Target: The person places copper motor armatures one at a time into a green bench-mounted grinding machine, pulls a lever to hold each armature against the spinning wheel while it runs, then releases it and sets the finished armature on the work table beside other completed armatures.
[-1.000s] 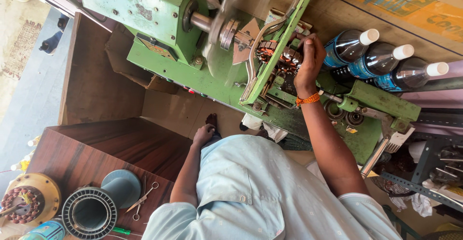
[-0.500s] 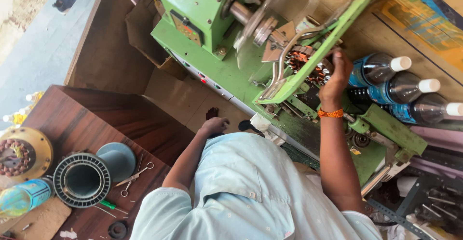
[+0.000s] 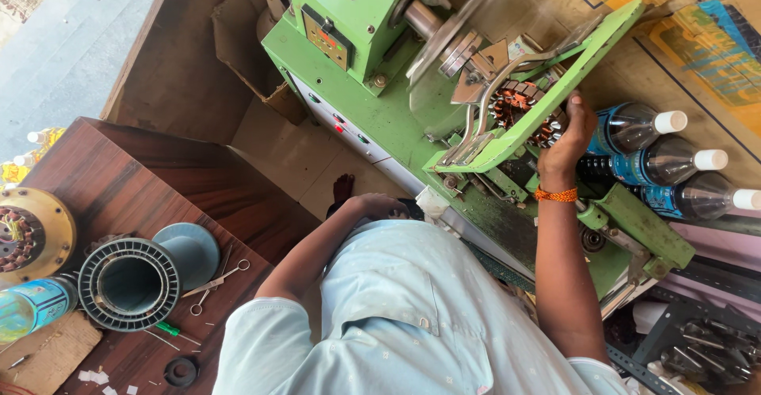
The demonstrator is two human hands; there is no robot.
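Right hand: my right hand [image 3: 569, 137] is raised to the round copper-wound stator core [image 3: 525, 109]; thumb and fingers wrap its lower right edge, closed on it.
Stator position: the core sits in the machine's winding head, partly behind the light green slanted metal arm [image 3: 547, 97] that crosses in front of it.
Wrist: an orange thread band [image 3: 556, 194] circles my right wrist.
Left hand: my left hand [image 3: 379, 205] rests low beside the front edge of the green winding machine [image 3: 357, 38], fingers curled; I cannot tell whether it holds anything.
Machine: a spinning disc [image 3: 444, 42] on the steel shaft shows blurred, just left of the core.
Right of hand: three dark plastic bottles with white caps [image 3: 662, 157] lie stacked, close to my knuckles.
Brown wooden table: at left, well apart, a grey ribbed plastic ring [image 3: 127, 284], steel scissors [image 3: 212, 284], and a brass-coloured motor plate [image 3: 32, 232].
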